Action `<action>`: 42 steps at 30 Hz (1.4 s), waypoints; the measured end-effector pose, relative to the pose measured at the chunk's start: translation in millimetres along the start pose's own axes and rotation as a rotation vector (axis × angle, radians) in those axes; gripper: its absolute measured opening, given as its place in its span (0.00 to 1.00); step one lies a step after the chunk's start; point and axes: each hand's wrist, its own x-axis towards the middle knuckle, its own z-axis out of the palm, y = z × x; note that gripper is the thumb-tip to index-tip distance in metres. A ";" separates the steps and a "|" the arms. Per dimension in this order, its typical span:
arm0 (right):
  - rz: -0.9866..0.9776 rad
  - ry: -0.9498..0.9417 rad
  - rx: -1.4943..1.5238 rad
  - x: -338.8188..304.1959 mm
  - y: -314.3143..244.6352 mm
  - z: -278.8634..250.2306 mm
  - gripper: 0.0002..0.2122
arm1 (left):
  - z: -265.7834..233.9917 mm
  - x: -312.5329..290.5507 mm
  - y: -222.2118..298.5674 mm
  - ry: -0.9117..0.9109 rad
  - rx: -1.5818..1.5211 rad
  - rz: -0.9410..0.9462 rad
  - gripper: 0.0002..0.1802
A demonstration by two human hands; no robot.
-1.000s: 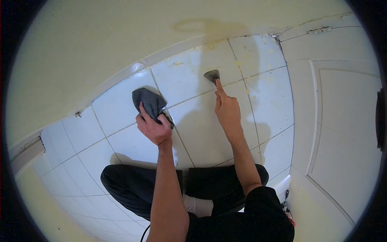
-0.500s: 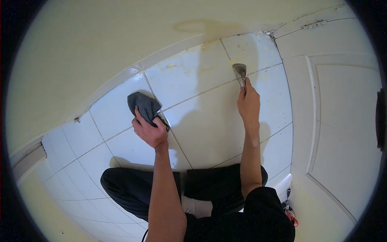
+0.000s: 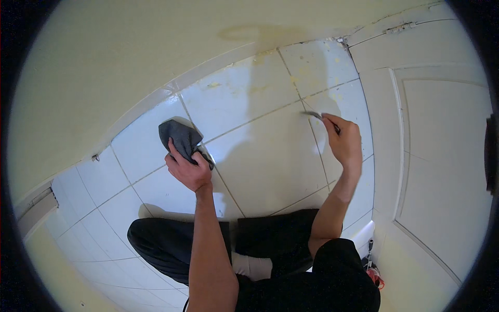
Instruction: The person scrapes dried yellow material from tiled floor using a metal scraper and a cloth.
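On the left, a dark grey cloth (image 3: pixel 178 136) is gripped in my left hand (image 3: pixel 188 169), bunched up against the white floor tiles (image 3: pixel 260 156). My right hand (image 3: pixel 344 139) is closed round the handle of a metal scraper (image 3: pixel 313 114). The scraper's blade points left, turned nearly edge-on, near a grout line; whether it touches the tile I cannot tell. Yellowish smears and flecks (image 3: pixel 304 78) mark the tiles beyond the scraper, toward the wall.
A pale yellow wall (image 3: pixel 130 57) with a low skirting (image 3: pixel 218 65) runs along the far side. To the right stands a cream panelled door (image 3: pixel 447 135). My crossed legs (image 3: pixel 280 229) rest on the tiles in front of me. Small red and black items (image 3: pixel 371 275) lie at the lower right.
My right hand has moved right and toward me, and the scraper has turned from pointing away to pointing left. The left hand keeps its hold on the cloth, while the view shifts slightly.
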 end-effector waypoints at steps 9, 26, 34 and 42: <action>-0.096 -0.031 -0.237 -23.5 26.8 -26.2 0.11 | -0.5 0.8 1.9 -0.003 -0.019 0.019 0.41; 0.261 -0.318 -0.309 -5.7 8.9 8.7 0.17 | -1.6 1.1 2.7 -0.004 -0.008 0.004 0.41; 0.231 -0.247 -0.375 -9.6 -5.5 22.8 0.16 | -3.0 2.2 3.0 -0.003 -0.007 0.005 0.40; 0.175 -0.219 -0.415 -18.3 -8.3 30.9 0.18 | -1.7 1.6 1.3 0.003 -0.008 0.016 0.40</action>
